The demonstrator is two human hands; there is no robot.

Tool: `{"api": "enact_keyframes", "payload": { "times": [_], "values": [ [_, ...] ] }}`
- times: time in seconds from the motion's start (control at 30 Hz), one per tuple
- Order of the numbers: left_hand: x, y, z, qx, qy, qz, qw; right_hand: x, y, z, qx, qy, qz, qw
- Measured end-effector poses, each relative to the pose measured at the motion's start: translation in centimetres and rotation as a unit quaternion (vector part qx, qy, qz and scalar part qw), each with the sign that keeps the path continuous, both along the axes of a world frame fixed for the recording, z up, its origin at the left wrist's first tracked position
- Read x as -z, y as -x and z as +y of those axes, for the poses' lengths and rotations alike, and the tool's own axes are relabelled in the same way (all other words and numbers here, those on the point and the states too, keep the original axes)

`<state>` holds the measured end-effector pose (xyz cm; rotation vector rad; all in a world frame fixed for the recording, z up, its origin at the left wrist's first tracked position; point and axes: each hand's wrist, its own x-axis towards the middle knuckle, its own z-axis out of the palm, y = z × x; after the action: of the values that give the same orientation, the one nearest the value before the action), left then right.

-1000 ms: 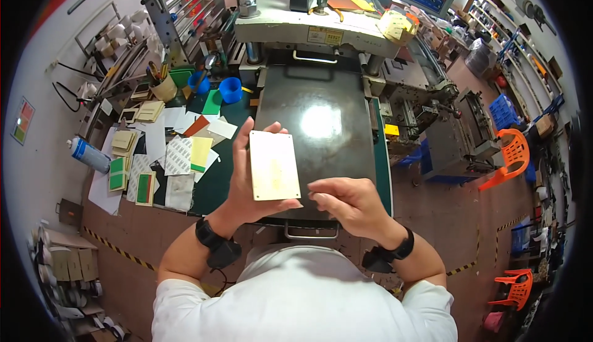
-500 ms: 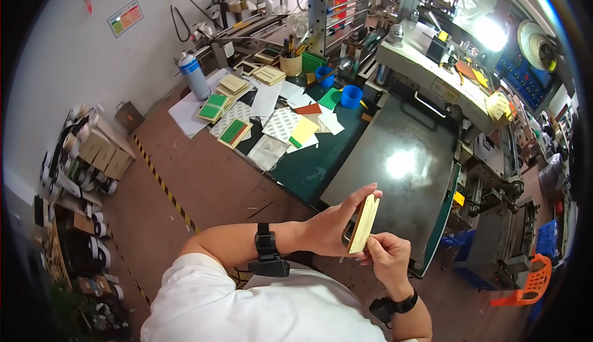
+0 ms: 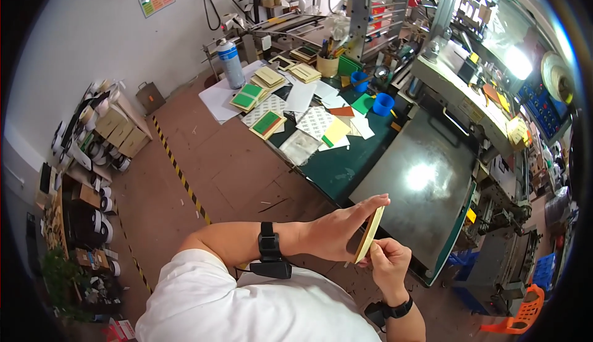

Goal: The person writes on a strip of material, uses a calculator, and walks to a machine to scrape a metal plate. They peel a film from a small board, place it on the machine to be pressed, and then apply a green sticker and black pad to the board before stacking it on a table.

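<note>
My left hand point(image 3: 333, 234) is wrapped round a thin, pale-yellow flat piece like a small board point(image 3: 369, 236), held up on edge so that mostly its narrow side shows. The thumb lies along its top end. At the piece's lower end is my right hand point(image 3: 391, 261), its thumb and fingers pinched together against the edge. Whether something small sits between those fingertips is hidden. Both hands are just in front of my body, over the near edge of a grey metal plate point(image 3: 401, 187) on a machine.
Left of the plate, a dark green table point(image 3: 336, 172) carries loose sheets, stacks of yellow-framed boards point(image 3: 269, 77), a spray can point(image 3: 230, 64), blue cups point(image 3: 383, 104) and a pen holder point(image 3: 327, 64). Shelves with rolls point(image 3: 102, 135) line the left wall. An orange chair point(image 3: 525, 311) stands right.
My view has shifted, so the table and machine appear farther right. The board has turned more edge-on, with less of its pale face showing. Both hands keep their hold.
</note>
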<state>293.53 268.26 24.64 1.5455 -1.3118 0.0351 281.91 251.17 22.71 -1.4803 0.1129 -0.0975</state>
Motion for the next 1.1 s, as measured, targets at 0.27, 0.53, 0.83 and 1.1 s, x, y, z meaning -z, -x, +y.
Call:
{"api": "enact_keyframes", "payload": {
  "times": [0.27,0.53,0.83,1.1],
  "values": [
    [-0.8,-5.3,8.4,-0.064,0.033,0.045,0.996,-4.2,-7.9,6.6,-0.081,0.121,-0.071,0.987],
    [1.9,-15.3,23.0,-0.101,0.078,0.082,0.988,-5.3,-25.2,15.0,-0.063,0.410,-0.067,0.908],
    [3.1,-24.8,34.5,-0.108,0.127,0.204,0.965,1.9,-51.5,24.0,0.000,0.586,-0.162,0.794],
    [5.2,-28.7,39.4,-0.134,0.129,0.267,0.945,1.8,-54.5,21.3,0.055,0.571,-0.108,0.812]
  ]
}}
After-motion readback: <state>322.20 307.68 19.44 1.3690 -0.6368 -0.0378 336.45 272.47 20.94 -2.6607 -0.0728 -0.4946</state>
